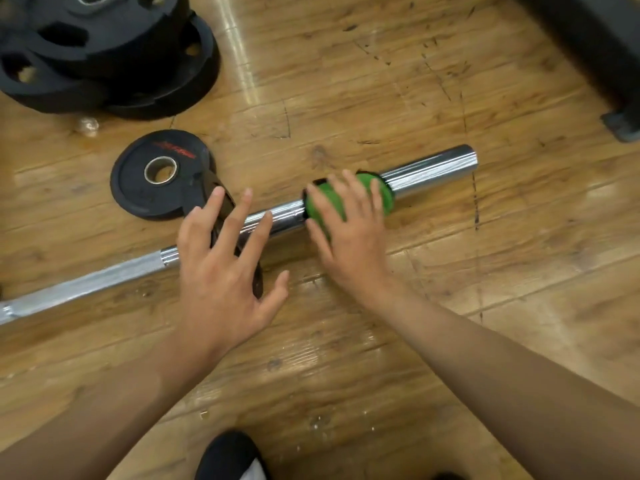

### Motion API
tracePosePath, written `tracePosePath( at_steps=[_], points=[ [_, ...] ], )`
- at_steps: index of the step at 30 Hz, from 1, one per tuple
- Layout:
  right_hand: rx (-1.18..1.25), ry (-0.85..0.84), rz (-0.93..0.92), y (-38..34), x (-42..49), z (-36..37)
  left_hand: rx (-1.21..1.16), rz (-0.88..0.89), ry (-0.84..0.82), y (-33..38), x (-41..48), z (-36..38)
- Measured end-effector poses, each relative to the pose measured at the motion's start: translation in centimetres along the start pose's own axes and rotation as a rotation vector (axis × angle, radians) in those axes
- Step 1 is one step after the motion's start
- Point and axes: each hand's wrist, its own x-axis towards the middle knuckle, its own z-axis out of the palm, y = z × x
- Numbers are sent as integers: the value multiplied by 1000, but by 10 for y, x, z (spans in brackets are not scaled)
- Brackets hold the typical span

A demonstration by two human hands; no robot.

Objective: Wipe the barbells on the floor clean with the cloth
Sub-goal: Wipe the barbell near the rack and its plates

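Observation:
A chrome barbell [433, 169] lies slanted across the wooden floor, from lower left to upper right. A green cloth [363, 188] with a dark edge is wrapped over its thick sleeve. My right hand [349, 230] lies over the cloth with fingers spread and curved around it. My left hand [225, 261] hovers over the bar's collar with its fingers spread and holds nothing. Beneath that hand a black clamp-like piece [221, 199] sits on the bar, partly hidden.
A small black weight plate [156, 194] with red lettering lies flat just behind the bar. A stack of larger black plates [104, 53] stands at the top left. Dark equipment [595, 46] fills the top right corner. My dark shoe [228, 455] shows at the bottom.

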Motion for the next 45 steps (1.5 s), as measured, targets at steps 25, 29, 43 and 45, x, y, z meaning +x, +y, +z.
tracePosePath(
  at_steps=[25,29,43,45],
  points=[
    [-213,-101,371,52,-7,-72,-340,-170,-203,-4,-13,-37],
    [-210,-150,273,-20,-20,-64,-350,-122,-162,10,-36,-40],
    [-218,-77,335,37,-75,-113,-415,40,-235,10,-66,-62],
    [-214,-89,378,3,-80,-111,-507,30,-246,15,-65,-58]
  ],
)
